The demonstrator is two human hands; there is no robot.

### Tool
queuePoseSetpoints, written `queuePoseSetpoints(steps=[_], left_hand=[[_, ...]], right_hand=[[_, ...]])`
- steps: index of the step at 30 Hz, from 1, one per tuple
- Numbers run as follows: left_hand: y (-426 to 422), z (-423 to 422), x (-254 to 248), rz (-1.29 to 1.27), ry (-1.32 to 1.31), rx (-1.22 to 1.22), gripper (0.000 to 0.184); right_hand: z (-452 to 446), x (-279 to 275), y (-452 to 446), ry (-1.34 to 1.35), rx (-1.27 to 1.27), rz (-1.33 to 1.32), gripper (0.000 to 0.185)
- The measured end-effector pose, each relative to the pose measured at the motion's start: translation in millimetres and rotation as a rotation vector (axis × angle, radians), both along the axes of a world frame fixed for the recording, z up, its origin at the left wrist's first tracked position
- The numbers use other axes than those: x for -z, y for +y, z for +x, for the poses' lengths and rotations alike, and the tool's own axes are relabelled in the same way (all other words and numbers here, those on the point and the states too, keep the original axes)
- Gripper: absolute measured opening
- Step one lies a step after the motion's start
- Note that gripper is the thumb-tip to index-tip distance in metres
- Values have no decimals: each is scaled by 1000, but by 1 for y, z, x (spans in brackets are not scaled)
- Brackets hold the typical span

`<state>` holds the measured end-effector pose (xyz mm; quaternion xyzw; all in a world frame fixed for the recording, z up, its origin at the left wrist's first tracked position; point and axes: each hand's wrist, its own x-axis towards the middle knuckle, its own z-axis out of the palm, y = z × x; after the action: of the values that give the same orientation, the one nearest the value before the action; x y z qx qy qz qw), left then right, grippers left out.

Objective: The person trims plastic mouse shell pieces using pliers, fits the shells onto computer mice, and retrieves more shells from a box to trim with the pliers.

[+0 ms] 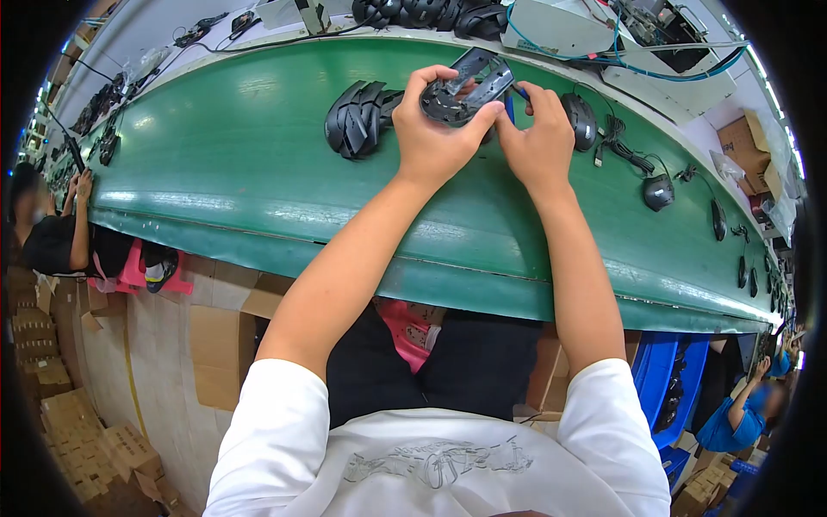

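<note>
My left hand (435, 129) is closed around an opened black computer mouse shell (452, 102), lifted over the green work surface. Its hollow inside faces up. Close beside it, my right hand (541, 138) is closed with its thumb and fingers at the shell's right end. From that grip a narrow blue tool (509, 107) shows in part; its kind is hidden by the fingers. A stack of black mouse shells (355, 121) lies just left of my left hand. Right of my right hand rests a black mouse (580, 121) with a coiled cable (622, 145).
More corded mice (658, 191) lie along the green conveyor belt (233, 164) to the right. White equipment (560, 34) and dark parts stand along the far ledge. A blue crate (656, 379) and cardboard boxes (215, 358) are below. Co-workers sit at both far ends.
</note>
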<state>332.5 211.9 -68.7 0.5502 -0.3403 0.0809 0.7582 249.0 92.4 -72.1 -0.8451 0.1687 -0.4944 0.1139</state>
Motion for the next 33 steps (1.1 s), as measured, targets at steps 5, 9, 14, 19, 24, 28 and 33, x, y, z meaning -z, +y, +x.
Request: queuePoseSetpoints(steps=[5, 9, 14, 19, 24, 28, 33], left_hand=[[0, 2, 2, 13, -41, -18, 49], [0, 4, 4, 6, -84, -52, 49], [2, 3, 5, 16, -39, -70, 50], [2, 4, 6, 66, -5, -89, 52], [1, 8, 10, 54, 2, -63, 52], [0, 9, 10, 21, -25, -61, 52], [-2, 8, 13, 21, -44, -72, 52]], right_hand=[[-3, -6, 3, 71, 31, 25, 35], [-3, -9, 9, 115, 46, 78, 34], [0, -8, 4, 130, 59, 19, 33], [-2, -12, 7, 161, 84, 28, 32], [-3, -13, 9, 215, 85, 90, 31], [0, -10, 10, 157, 79, 77, 31], [1, -8, 11, 161, 85, 80, 32]])
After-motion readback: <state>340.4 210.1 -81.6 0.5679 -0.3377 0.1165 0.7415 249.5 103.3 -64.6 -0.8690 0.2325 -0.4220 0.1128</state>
